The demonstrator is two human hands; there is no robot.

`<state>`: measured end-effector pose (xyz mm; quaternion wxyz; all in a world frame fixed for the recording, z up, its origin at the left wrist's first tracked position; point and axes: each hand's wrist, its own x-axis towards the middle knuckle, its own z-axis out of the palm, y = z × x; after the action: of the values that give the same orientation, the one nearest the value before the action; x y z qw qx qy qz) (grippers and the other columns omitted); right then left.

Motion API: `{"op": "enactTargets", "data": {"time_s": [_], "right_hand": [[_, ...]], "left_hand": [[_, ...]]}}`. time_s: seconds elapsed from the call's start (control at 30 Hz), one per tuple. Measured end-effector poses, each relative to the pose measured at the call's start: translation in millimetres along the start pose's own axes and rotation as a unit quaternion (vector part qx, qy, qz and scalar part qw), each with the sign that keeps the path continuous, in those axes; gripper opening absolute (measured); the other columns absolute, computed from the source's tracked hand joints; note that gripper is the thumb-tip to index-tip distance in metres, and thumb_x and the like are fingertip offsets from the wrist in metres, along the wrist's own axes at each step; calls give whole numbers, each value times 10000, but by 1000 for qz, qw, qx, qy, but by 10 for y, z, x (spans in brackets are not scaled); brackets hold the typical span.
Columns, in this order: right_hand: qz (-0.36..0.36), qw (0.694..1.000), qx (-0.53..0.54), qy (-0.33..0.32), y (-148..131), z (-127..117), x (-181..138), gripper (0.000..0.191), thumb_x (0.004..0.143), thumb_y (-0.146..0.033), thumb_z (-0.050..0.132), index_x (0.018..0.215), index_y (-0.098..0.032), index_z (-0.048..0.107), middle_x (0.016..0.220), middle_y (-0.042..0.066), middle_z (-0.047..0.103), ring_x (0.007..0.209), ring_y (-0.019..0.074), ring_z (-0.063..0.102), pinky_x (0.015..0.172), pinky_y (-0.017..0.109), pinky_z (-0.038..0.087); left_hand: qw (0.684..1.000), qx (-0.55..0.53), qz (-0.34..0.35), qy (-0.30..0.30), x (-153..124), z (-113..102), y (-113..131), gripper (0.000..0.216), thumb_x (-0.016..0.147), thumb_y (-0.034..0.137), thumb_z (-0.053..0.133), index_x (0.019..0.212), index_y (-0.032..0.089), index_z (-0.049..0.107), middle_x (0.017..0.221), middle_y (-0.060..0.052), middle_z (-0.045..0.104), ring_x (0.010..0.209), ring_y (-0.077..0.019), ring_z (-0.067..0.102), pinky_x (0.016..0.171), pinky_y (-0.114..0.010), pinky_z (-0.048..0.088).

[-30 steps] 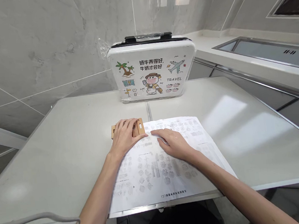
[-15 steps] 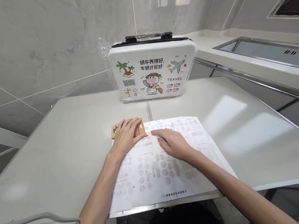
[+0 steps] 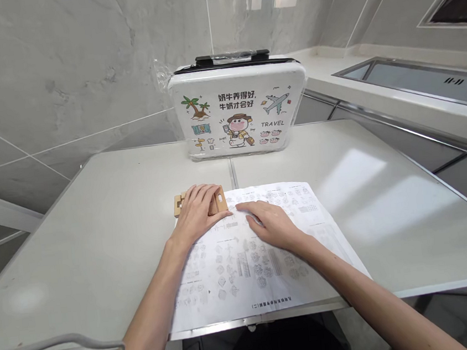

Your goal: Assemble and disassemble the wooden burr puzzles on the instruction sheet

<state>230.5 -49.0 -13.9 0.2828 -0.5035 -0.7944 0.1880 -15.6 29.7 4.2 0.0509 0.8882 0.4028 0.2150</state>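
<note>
On the table (image 3: 98, 239), my left hand (image 3: 196, 208) covers likely stiff wood (image 3: 222, 204), ends best held, grip unclear; right hand (image 3: 270, 224) loose, empty

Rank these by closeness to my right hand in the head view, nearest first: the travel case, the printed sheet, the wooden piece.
From the right hand:
1. Printed sheet: directly beneath the hand.
2. Wooden piece: to its left, partly covered by the left hand.
3. Travel case: farthest, upright toward the table's far edge.
</note>
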Motion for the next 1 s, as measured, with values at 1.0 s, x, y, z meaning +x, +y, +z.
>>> {"op": "enactTargets", "data": {"time_s": [1.0], "right_hand": [[37, 999, 40, -8, -16, -31, 13, 411, 1027, -146, 485, 1381, -251, 666, 1323, 59, 764, 1137, 238, 726, 1014, 441, 561]], "left_hand": [[973, -104, -205, 31, -270, -288, -461, 725, 866, 637, 743, 1450, 243, 573, 1469, -144, 597, 1365, -360, 583, 1124, -513, 497]]}}
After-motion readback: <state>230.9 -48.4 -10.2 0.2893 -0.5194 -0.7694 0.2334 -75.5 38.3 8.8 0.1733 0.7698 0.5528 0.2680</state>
